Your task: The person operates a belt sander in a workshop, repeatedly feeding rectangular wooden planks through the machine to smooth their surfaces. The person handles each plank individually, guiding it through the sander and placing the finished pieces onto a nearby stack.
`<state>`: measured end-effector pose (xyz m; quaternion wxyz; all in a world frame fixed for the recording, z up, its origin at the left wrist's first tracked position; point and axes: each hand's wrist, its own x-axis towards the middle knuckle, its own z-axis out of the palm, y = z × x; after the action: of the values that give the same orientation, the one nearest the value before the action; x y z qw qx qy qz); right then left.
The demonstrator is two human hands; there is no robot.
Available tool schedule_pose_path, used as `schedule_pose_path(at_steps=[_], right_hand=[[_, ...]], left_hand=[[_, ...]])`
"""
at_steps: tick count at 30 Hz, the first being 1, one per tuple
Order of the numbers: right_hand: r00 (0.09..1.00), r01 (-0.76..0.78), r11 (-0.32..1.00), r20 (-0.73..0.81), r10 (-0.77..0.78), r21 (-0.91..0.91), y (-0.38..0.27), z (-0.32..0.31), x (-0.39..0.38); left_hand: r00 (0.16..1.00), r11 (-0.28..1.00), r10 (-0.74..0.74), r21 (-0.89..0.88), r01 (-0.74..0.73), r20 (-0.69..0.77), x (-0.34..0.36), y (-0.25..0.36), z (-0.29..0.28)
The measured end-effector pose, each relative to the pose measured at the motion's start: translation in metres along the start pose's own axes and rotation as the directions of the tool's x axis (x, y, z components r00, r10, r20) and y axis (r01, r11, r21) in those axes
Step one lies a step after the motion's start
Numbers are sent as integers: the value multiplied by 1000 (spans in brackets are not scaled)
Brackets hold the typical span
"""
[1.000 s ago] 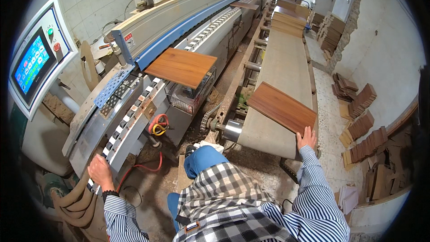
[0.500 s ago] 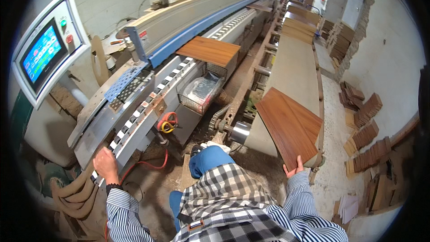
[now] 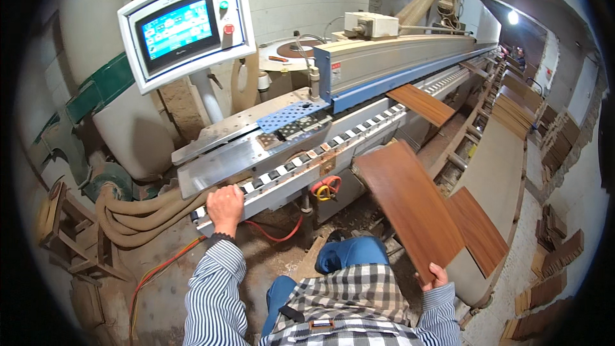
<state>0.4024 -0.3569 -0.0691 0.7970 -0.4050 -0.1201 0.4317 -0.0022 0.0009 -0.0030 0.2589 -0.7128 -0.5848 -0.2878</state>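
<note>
My right hand (image 3: 435,275) is closed on the near edge of a reddish-brown wood-grain board (image 3: 410,205), tilted and lifted toward the machine. Behind it, a second such board (image 3: 482,232) lies on the grey conveyor belt (image 3: 490,154). My left hand (image 3: 225,207) rests with curled fingers over the near end of the machine's feed track (image 3: 295,164), a rail of black and white pads. Farther along that track, a third board (image 3: 423,104) sticks out from under the machine's blue-edged beam (image 3: 397,64).
A control panel with a lit screen (image 3: 177,32) stands at the left, above thick tan hoses (image 3: 141,214). A coiled red and yellow hose (image 3: 326,187) hangs under the track. Stacked boards (image 3: 514,106) sit far along the conveyor; more piles (image 3: 564,253) line the right-hand floor.
My right hand has raised the upper board off the one on the conveyor and swung it left toward the feed track. The view has turned left. My left hand stays on the track end.
</note>
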Motion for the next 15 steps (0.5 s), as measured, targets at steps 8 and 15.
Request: schedule_pose_path(at_steps=[8,15], right_hand=[[887,-244,963,374,269,-112,66,149,58],[623,-446,831,551,555,-333,110,234,49]], left_hand=[[1000,999,2,-51,-2,-1,0,-1,-2],[1000,997,-3,-77,1,-25,1,0,-2]])
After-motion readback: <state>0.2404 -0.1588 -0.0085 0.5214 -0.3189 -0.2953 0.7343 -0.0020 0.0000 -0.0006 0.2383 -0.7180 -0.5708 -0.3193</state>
